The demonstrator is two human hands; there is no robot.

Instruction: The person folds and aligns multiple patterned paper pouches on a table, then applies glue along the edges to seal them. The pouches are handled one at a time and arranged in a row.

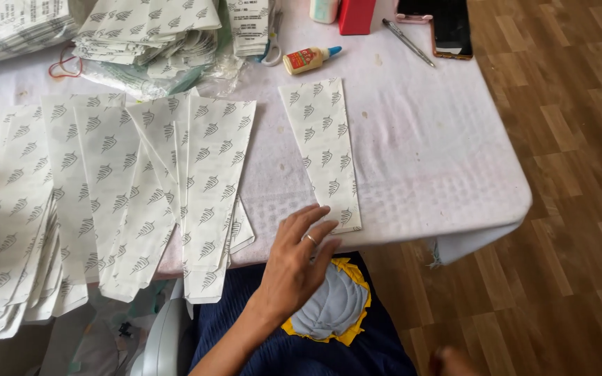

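Observation:
My left hand (297, 261) reaches up from my lap to the near edge of the table, fingers spread, a ring on one finger. It holds nothing, and its fingertips touch the lower end of a single long white paper strip printed with small grey leaf marks (320, 150). That strip lies alone on the white tablecloth (426, 153). Left of it, several strips of the same kind (210, 181) lie fanned out and overlapping, some hanging over the table's edge. I cannot make out my right hand.
More printed strips are stacked at the far left (8, 223) and at the back (148, 35). A glue bottle (308, 60), red box (355, 15), pen (407, 42) and phone (451, 29) lie at the back. A skin-toned blur (451, 362) shows above the wooden floor.

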